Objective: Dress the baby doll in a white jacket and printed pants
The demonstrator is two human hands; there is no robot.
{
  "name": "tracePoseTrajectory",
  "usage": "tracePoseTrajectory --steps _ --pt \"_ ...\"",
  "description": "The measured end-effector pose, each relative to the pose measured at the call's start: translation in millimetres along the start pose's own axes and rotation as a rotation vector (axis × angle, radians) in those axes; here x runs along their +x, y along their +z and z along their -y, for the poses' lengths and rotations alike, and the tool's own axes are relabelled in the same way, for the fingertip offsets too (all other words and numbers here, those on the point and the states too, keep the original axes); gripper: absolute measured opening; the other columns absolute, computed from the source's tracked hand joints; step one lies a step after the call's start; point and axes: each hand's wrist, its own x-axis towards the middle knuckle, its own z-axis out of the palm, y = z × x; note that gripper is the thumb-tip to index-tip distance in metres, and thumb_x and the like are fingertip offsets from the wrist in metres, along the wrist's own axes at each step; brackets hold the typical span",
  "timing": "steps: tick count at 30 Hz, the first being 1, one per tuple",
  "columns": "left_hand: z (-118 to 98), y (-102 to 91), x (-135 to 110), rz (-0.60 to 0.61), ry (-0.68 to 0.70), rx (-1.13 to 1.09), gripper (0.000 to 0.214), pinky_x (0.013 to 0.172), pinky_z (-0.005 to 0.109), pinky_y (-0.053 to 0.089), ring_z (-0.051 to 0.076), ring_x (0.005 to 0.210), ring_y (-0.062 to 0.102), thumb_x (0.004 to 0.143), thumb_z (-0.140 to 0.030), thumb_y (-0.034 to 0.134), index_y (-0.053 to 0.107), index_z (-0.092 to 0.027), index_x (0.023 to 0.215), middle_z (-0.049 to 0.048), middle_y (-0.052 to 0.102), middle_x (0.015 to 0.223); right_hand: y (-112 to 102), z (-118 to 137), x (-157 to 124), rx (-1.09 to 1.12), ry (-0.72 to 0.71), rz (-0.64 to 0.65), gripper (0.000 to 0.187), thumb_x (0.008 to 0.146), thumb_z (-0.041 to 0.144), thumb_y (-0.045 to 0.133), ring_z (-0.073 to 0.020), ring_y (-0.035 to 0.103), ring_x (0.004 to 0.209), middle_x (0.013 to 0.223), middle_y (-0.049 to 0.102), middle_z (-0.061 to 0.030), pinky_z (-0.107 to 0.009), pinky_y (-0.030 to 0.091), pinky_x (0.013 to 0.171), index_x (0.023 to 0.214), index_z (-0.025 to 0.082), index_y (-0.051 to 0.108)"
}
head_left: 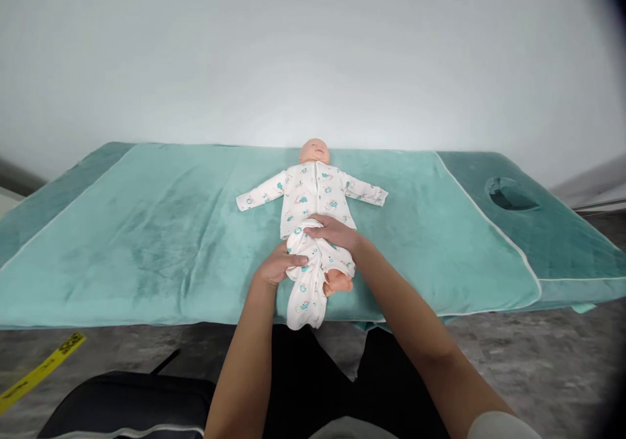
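Note:
A baby doll (pixel 315 152) lies on its back, head toward the wall, in a white long-sleeved top (pixel 317 188) with a teal print and both sleeves spread out. Matching baby pants (pixel 306 292) are bunched over its lower body. My left hand (pixel 276 264) grips the pants at the left side, thumb on top. Near the waist, my right hand (pixel 333 231) is closed on the cloth at the upper right. A bare doll foot (pixel 338 282) pokes out of the right pant leg. The left leg hangs down toward the table edge, with no foot showing from it.
The doll rests on a padded table covered with a teal sheet (pixel 147 230). A face hole (pixel 512 194) is at the table's right end. Behind stands a pale wall (pixel 313 54). Below are a black padded seat (pixel 132 400) and yellow floor tape (pixel 42 372).

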Motion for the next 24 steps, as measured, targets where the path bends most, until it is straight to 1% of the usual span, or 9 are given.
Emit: tracePoseTrajectory --steps 3,6,8,10,12,17,20,22,24 --pt "7 -4.4 2 -0.129 0.081 -0.134 0.047 0.067 0.029 0.056 0.021 0.069 0.072 0.058 -0.027 0.092 0.073 -0.011 0.098 0.0075 0.077 0.084 1 3 0 -0.198 -0.075 0.117 0.046 0.074 0.044 0.081 -0.0226 0.062 0.104 0.108 0.07 -0.0026 -0.032 0.048 0.09 0.112 0.02 0.069" --pt "7 -4.4 3 -0.176 0.124 -0.205 0.045 0.066 0.029 0.057 0.022 0.069 0.072 0.059 -0.033 0.09 0.072 -0.012 0.094 0.0064 0.076 0.081 2 8 1 -0.344 -0.077 0.314 0.055 0.066 0.041 0.087 -0.025 0.061 0.107 0.108 0.071 -0.0008 -0.035 0.046 0.095 0.115 0.022 0.069" --pt "6 -2.9 3 -0.199 0.14 -0.227 0.046 0.065 0.03 0.057 0.022 0.069 0.072 0.058 -0.035 0.09 0.071 -0.012 0.093 0.0058 0.076 0.08 2 8 2 -0.401 -0.055 0.378 0.054 0.065 0.039 0.088 -0.0256 0.062 0.106 0.108 0.072 -0.0003 -0.036 0.046 0.097 0.113 0.022 0.071" --pt "4 -0.7 3 -0.227 0.154 -0.242 0.047 0.066 0.03 0.057 0.022 0.07 0.072 0.058 -0.036 0.09 0.071 -0.013 0.094 0.006 0.077 0.082 1 4 2 -0.365 -0.037 0.339 0.049 0.069 0.038 0.084 -0.0256 0.062 0.107 0.11 0.072 -0.0008 -0.037 0.045 0.097 0.114 0.022 0.071" --pt "2 1.9 2 -0.229 0.148 -0.229 0.049 0.068 0.03 0.057 0.021 0.071 0.072 0.058 -0.037 0.09 0.072 -0.012 0.096 0.0071 0.077 0.085 -2 -2 2 -0.24 -0.021 0.24 0.047 0.073 0.036 0.081 -0.0248 0.062 0.108 0.111 0.072 -0.0016 -0.036 0.046 0.097 0.116 0.021 0.07" --pt "-3 5.1 -4 -0.038 0.052 -0.072 0.061 0.063 0.027 0.053 0.02 0.069 0.07 0.046 -0.029 0.097 0.074 -0.009 0.099 0.0081 0.076 0.085 -10 -11 0 0.073 0.033 0.056 0.044 0.073 0.039 0.079 -0.0203 0.064 0.089 0.098 0.071 -0.0022 -0.033 0.05 0.084 0.111 0.019 0.069" --pt "-3 2.9 -6 0.04 0.007 -0.01 0.06 0.065 0.027 0.054 0.02 0.071 0.069 0.042 -0.016 0.096 0.074 -0.009 0.098 0.0076 0.076 0.083 -10 -10 0 0.025 -0.006 0.023 0.038 0.073 0.04 0.08 -0.0197 0.062 0.09 0.096 0.068 -0.0022 -0.032 0.048 0.084 0.103 0.019 0.069" --pt "0 1.1 -4 0.012 0.006 -0.033 0.056 0.066 0.028 0.055 0.02 0.07 0.069 0.046 -0.017 0.094 0.075 -0.008 0.097 0.0084 0.076 0.084 -9 -7 0 -0.09 -0.042 0.053 0.038 0.076 0.041 0.079 -0.021 0.061 0.097 0.102 0.068 -0.0028 -0.033 0.047 0.088 0.105 0.02 0.068" --pt "3 0.5 -2 -0.057 0.03 -0.093 0.053 0.066 0.03 0.056 0.02 0.068 0.069 0.05 -0.023 0.093 0.075 -0.008 0.097 0.0094 0.077 0.085 -6 -2 0 -0.195 -0.064 0.143 0.042 0.079 0.044 0.078 -0.0227 0.061 0.104 0.11 0.068 -0.0033 -0.035 0.047 0.092 0.112 0.02 0.068"
